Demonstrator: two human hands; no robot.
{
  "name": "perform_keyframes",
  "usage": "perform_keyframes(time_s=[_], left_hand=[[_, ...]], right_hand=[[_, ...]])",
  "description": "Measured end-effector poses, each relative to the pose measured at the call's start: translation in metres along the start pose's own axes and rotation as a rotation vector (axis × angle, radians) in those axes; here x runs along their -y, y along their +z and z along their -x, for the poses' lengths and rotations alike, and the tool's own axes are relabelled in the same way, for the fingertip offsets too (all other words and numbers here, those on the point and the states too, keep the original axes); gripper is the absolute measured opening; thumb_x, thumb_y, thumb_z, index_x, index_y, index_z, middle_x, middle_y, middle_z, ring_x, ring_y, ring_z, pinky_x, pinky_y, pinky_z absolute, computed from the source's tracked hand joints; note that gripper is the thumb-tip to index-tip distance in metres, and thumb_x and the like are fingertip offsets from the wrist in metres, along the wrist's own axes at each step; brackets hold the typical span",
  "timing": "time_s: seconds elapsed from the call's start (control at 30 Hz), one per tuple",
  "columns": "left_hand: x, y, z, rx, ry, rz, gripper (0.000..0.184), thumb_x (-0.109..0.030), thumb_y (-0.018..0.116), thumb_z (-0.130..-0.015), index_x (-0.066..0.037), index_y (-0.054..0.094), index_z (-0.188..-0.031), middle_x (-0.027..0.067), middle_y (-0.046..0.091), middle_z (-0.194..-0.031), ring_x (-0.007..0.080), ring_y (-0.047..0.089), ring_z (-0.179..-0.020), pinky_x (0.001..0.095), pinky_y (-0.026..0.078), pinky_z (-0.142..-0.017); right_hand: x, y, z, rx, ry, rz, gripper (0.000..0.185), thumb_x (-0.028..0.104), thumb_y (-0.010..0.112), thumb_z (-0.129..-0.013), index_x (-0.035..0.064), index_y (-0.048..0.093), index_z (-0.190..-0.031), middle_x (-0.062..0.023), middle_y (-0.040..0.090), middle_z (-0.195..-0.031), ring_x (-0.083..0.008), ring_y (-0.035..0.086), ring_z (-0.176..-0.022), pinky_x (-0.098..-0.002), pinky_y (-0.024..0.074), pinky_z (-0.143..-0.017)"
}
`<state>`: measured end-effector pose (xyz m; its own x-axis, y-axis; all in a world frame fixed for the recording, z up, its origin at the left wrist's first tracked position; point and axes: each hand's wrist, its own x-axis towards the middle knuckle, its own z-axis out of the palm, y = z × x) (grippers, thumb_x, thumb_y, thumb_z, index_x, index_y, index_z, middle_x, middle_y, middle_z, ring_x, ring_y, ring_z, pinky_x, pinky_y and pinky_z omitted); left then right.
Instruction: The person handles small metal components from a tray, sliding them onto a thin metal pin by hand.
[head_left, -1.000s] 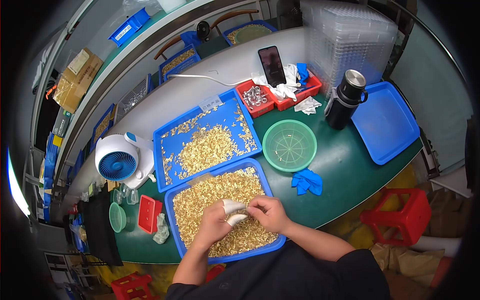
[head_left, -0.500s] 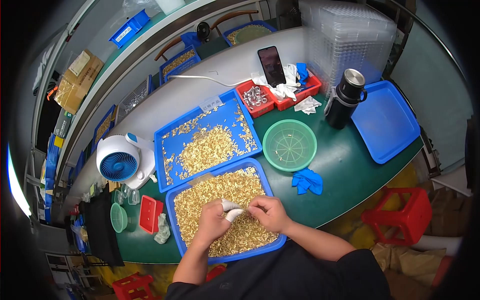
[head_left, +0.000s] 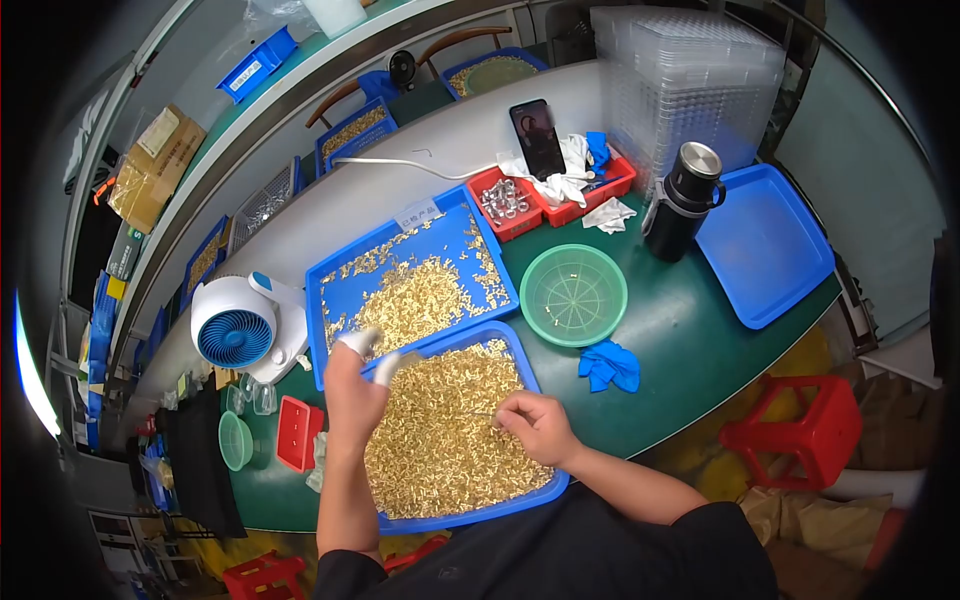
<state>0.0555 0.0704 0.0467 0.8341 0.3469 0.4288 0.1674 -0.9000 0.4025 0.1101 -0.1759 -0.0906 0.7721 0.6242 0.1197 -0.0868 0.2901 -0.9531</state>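
In the head view my left hand [head_left: 358,392], with white finger covers on the thumb and a finger, is above the left side of the near blue tray [head_left: 545,487], by the far tray's front edge. Its thumb and covered finger are apart, and I see nothing between them. Over the right part of the near tray, my right hand [head_left: 538,424] pinches a thin pin-like tool [head_left: 484,412] pointing left. Many small brass-coloured pieces [head_left: 450,455] fill that tray. More such pieces [head_left: 415,300] lie heaped and scattered in the far blue tray [head_left: 320,290], which carries a paper label.
Right of the trays stand a green sieve-like basket [head_left: 573,295], a crumpled blue glove [head_left: 609,366], a black flask [head_left: 684,205] and another blue tray [head_left: 768,250]. Red bins [head_left: 520,230] and a phone [head_left: 538,138] are behind. A white fan [head_left: 245,322] stands left.
My left hand has moved left and away from the right hand, its fingers spreading apart. The right hand stays nearly in place, with the thin tool now showing.
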Motion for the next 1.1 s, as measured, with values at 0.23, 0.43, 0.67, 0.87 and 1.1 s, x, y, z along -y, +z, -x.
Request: perform_keyframes(time_s=[0.23,0.43,0.67,0.87,1.1], left_hand=[[-0.035,0.004,0.081,0.867,0.022,-0.131,0.035,-0.019,0.081,-0.082,-0.004,0.071,-0.112,0.0198,0.071,-0.100,0.0392,0.069,-0.092,0.0451,0.054,-0.079],[-0.017,0.013,0.091,0.615,-0.095,0.135,0.020,-0.014,0.082,-0.083,-0.002,0.075,-0.097,0.0154,0.071,-0.079,0.0315,0.069,-0.075,0.0392,0.054,-0.068],[-0.018,0.025,0.091,0.387,-0.252,0.276,0.015,-0.006,0.082,-0.084,-0.001,0.075,-0.096,0.0092,0.072,-0.080,0.0171,0.069,-0.075,0.0307,0.053,-0.069],[-0.011,0.029,0.093,0.417,-0.407,0.422,0.022,-0.007,0.085,-0.081,-0.001,0.076,-0.101,0.0096,0.076,-0.087,0.0156,0.070,-0.078,0.0287,0.055,-0.072],[-0.005,0.039,0.103,0.253,-0.552,0.780,0.014,0.003,0.080,-0.084,0.002,0.075,-0.097,0.0060,0.075,-0.091,0.0124,0.069,-0.083,0.0273,0.056,-0.076]], right_hand=[[0.016,0.000,-0.003,0.040,-0.003,0.106,0.013,0.011,0.069,-0.095,-0.0009,0.068,-0.089,-0.0062,0.067,-0.079,-0.0107,0.059,-0.068,-0.0280,0.0471,-0.061],[0.017,0.000,-0.004,0.057,-0.023,0.130,0.013,0.011,0.069,-0.094,-0.0010,0.068,-0.089,-0.0072,0.067,-0.079,-0.0119,0.060,-0.068,-0.0285,0.0475,-0.062],[0.016,0.000,-0.003,0.052,-0.003,0.106,0.014,0.012,0.069,-0.095,-0.0011,0.069,-0.089,-0.0079,0.068,-0.080,-0.0122,0.061,-0.068,-0.0285,0.0480,-0.062],[0.014,0.000,-0.003,0.055,0.000,0.110,0.015,0.012,0.069,-0.095,-0.0010,0.069,-0.089,-0.0076,0.067,-0.079,-0.0123,0.061,-0.067,-0.0287,0.0479,-0.062],[0.012,0.002,-0.003,0.051,-0.009,0.109,0.015,0.012,0.070,-0.095,-0.0008,0.069,-0.089,-0.0066,0.066,-0.077,-0.0111,0.060,-0.066,-0.0282,0.0472,-0.061]])
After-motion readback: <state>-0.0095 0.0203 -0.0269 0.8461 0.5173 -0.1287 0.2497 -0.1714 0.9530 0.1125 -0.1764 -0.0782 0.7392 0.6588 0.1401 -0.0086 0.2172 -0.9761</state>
